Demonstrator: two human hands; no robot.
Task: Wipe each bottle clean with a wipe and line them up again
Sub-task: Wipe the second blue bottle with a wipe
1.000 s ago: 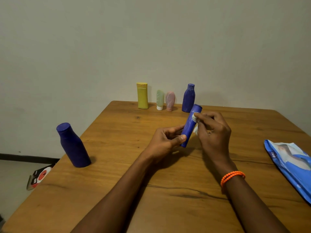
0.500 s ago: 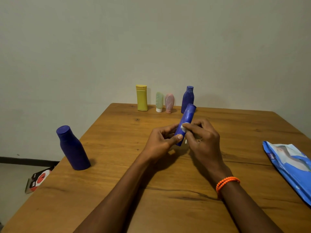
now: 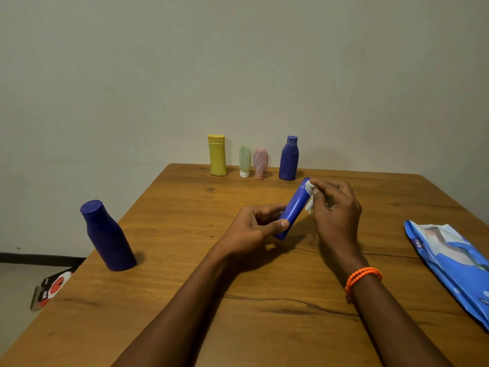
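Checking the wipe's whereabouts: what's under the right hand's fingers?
A white wipe pressed against the slim blue bottle by the right hand; most of the wipe is covered.

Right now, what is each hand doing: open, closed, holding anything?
Left hand: closed, gripping the lower end of the tilted blue tube.
Right hand: closed, fingers pinching the white wipe against the tube's upper end.

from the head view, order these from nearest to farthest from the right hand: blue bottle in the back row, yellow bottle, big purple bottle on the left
Measured from the right hand:
1. Blue bottle in the back row, just beyond the hand, at the row's right end.
2. Yellow bottle, at the row's left end.
3. Big purple bottle, alone near the table's left edge.
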